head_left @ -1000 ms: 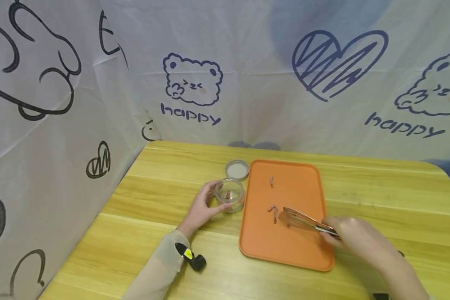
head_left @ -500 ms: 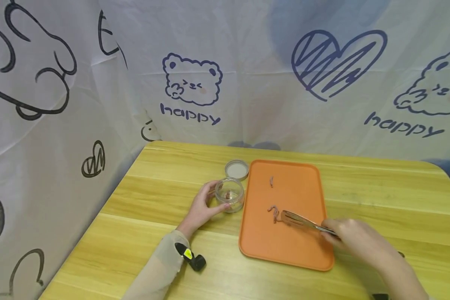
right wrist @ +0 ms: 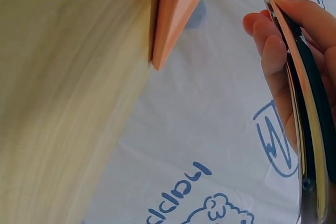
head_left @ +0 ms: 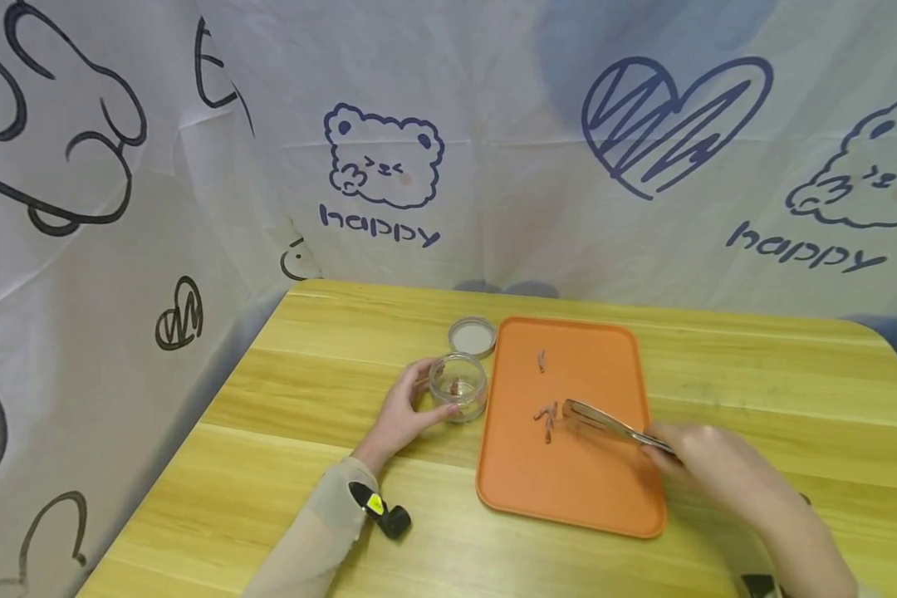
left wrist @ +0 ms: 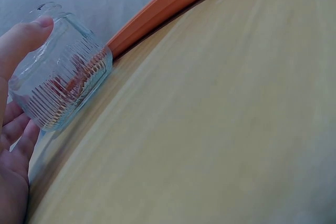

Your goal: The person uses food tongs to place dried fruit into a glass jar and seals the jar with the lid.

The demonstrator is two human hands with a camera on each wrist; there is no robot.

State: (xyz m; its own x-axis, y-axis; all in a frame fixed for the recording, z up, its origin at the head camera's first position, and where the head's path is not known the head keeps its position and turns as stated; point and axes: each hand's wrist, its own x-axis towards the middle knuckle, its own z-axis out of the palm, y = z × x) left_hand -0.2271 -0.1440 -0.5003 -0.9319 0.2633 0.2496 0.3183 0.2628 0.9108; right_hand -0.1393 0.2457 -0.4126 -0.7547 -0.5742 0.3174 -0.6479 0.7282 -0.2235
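My left hand point(head_left: 411, 413) holds a clear glass jar point(head_left: 471, 405), thumb at the near side and fingers around the far side. Through its ribbed wall in the left wrist view, reddish-brown pieces point(left wrist: 71, 85) show at the bottom of the jar. My right hand point(head_left: 706, 465) grips metal tongs point(head_left: 605, 422) by the handle, their head low over the orange tray point(head_left: 568, 494). Just left of the tongs' head, several thin reddish-brown strips point(head_left: 548, 423) lie in a small cluster. Another short strip point(head_left: 541, 361) lies alone farther back on the tray.
A round lid point(head_left: 472, 339) lies behind the jar, close to the tray's left rim. Tray and jar stand on a wooden table point(head_left: 306, 374). A white cloth point(head_left: 508, 216) with printed drawings hangs behind the table and along its left side.
The tongs' head has closed up and shifted slightly toward the back. A strip now lies at the cluster's upper right, beside the tongs' tip. The left hand and jar stay put.
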